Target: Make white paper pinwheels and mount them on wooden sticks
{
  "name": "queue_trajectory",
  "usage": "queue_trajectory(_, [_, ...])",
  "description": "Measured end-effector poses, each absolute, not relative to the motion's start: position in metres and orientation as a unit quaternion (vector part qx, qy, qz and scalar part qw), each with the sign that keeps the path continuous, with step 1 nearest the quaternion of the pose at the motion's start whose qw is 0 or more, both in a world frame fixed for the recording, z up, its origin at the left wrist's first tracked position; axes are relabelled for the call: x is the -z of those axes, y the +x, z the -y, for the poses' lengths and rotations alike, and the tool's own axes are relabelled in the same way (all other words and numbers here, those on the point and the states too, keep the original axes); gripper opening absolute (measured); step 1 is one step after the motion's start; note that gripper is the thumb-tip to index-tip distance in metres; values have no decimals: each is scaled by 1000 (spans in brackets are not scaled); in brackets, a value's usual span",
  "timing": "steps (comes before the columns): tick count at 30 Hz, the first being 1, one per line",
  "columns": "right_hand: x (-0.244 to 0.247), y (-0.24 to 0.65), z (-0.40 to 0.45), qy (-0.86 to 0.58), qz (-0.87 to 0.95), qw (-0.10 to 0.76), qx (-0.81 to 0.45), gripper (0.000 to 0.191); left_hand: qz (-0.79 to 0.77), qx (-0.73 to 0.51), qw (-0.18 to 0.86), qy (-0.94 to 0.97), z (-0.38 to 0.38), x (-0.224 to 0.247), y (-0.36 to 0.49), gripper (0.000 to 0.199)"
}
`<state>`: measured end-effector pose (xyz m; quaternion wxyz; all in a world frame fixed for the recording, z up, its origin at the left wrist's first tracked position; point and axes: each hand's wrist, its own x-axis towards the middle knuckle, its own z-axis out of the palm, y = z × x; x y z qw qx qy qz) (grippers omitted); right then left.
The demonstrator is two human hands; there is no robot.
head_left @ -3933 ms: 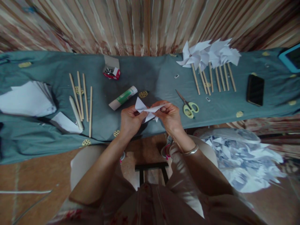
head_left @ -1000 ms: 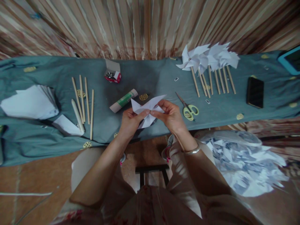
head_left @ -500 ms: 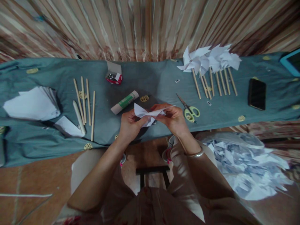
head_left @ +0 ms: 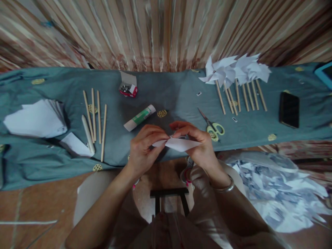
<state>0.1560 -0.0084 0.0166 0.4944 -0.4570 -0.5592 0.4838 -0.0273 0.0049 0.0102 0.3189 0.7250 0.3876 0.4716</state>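
Note:
Between my two hands is a white paper pinwheel, its folded vanes tilted over the front edge of the table. My left hand pinches its left side near the middle, fingers bent over the paper. On the other side, my right hand grips the paper with thumb and curled fingers. What lies at the pinwheel's centre between the fingertips is too small to make out. Just beyond my left hand lies a white and green glue stick. Scissors with light green handles rest right of my right hand.
Finished pinwheels on sticks lie at the back right, near a black phone. An open red box holds small metal pieces. Wooden sticks and stacked paper are at left. A bag of paper pieces stands at lower right.
Both hands have drawn the pinwheel slightly down, nearer to my body. The paper has been tilted, and its broad vane now faces down and right. The whole view has shifted a little.

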Motion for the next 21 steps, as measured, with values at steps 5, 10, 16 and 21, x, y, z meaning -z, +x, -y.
queue_trajectory(5, [-19,155,7,-467,558,484,-486,16,-383,-481,327,718,-5,-8,-27,8])
queue_trajectory(10, [-15,155,5,-461,562,487,-484,14,-408,-476,352,695,-4,-7,-25,7])
queue_trajectory(16, [-17,156,6,-464,596,452,-475,8,-424,-464,383,677,-3,-7,-25,6])
queue_trajectory(21, [-22,158,6,-463,610,419,-488,7,-419,-454,410,671,-3,-9,-25,7])
